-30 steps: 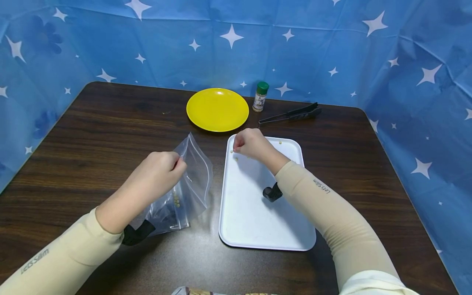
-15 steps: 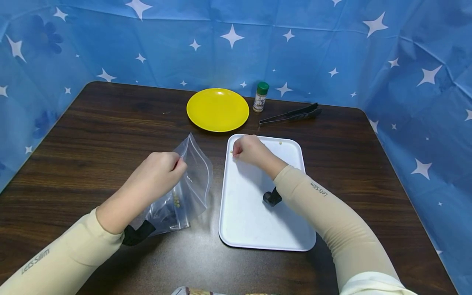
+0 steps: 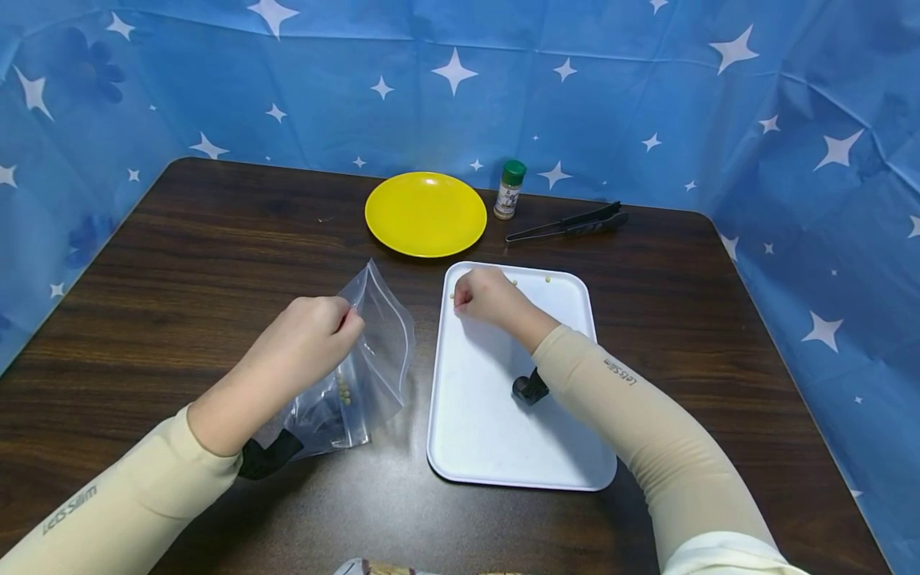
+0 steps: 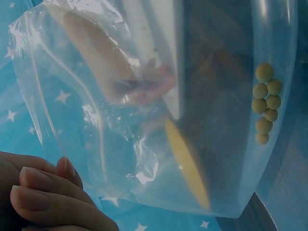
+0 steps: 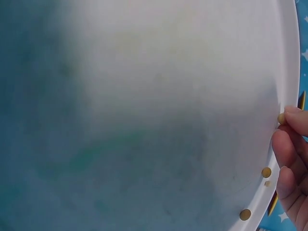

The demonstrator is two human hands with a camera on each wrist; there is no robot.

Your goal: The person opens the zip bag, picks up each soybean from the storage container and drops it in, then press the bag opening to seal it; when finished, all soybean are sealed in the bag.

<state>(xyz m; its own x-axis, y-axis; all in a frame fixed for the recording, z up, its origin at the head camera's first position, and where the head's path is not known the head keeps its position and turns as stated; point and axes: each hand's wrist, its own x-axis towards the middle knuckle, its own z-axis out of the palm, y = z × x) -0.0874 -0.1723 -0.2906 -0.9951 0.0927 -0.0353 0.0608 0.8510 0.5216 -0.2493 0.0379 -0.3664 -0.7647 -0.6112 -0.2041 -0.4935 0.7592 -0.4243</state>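
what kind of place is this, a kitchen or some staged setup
Likely a staged recording setup, not a kitchen: a blue star-print backdrop walls in one dark wooden table holding a white tray and a yellow plate.

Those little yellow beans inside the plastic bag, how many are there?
7, clustered in a short column against one side of the bag, which the left hand holds up by its top edge. Others may be hidden behind folds; a few more lie loose on the white tray.

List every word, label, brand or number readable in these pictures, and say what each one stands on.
"Let'sSlim" - on the right sleeve near the forearm, small grey print; the exact spelling is uncertain.
"Let'sSlim" - on the left sleeve, same print and same doubt.
The label on the green-capped spice jar is too small to read.
The zip bag, white tray, yellow plate and tongs show no text.
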